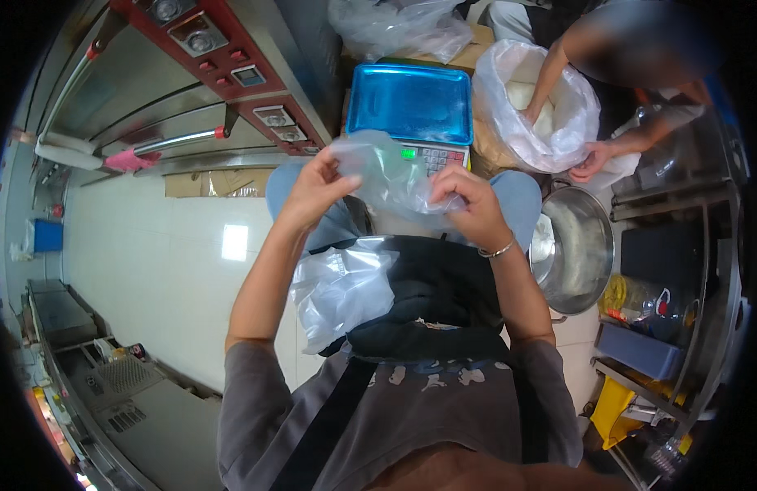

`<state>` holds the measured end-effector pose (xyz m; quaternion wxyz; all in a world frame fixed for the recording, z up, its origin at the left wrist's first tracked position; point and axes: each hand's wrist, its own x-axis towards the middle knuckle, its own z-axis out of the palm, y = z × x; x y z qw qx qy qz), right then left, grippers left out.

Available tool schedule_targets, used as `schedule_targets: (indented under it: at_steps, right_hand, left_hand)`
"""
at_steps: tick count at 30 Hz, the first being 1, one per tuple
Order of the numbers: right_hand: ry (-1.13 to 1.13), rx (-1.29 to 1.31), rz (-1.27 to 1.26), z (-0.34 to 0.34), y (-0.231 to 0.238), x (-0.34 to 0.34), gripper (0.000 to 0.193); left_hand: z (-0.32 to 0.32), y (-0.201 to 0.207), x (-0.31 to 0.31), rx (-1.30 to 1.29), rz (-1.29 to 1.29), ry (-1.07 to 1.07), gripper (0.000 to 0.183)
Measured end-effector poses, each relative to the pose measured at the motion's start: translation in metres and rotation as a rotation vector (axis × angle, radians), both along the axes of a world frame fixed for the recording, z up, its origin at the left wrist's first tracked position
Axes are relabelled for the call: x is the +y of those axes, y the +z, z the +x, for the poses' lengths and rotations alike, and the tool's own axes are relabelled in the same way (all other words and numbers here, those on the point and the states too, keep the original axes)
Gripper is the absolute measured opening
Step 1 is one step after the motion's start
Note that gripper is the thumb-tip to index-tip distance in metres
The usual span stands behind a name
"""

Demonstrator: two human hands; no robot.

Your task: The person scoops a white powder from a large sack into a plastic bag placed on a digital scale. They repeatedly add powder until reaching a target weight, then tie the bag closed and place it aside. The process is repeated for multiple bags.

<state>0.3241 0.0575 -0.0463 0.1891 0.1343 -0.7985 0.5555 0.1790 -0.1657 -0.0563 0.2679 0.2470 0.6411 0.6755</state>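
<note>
Between my hands is a clear plastic bag [386, 182], thin and crumpled, held above my knees. My left hand [323, 184] pinches its left side, and my right hand [474, 200] grips its right side with curled fingers. Just beyond the bag stands a digital scale with a blue tray [411, 102], its lit display and keys partly behind the plastic. Across my lap, on the dark apron, lies a stack of clear plastic bags [344, 286]. Whether anything is inside the held bag, I cannot tell.
At the right, a co-worker reaches into a large white sack [517, 106] of pale contents. A steel bowl [576, 250] with white residue sits beside my right knee. An oven with red panels [223, 57] stands left, a metal rack [698, 270] right. More plastic bags [403, 29] lie behind the scale.
</note>
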Motion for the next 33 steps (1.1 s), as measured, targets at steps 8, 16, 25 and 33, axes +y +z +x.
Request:
schedule_targets:
  at_steps: [8,16,25,33]
  right_hand:
    - [-0.182,-0.294,0.145,0.019,0.008,0.045,0.034]
    - [0.263,-0.516,-0.608,-0.041,0.019,0.038,0.034]
    - [0.096,-0.477,-0.459,-0.048,0.024,0.046,0.036]
    - [-0.266,-0.246,0.162,-0.058,0.033,0.025,0.048]
  left_hand:
    - [-0.019,0.06,0.051,-0.122,-0.058,-0.336,0.032]
    - [-0.031,0.078,0.072,0.099,-0.192,-0.518,0.041]
    - [-0.041,0.069,0.07,0.368,-0.228,-0.3,0.038]
    - [0.015,0.031,0.089,0.238,-0.227,0.044,0.033]
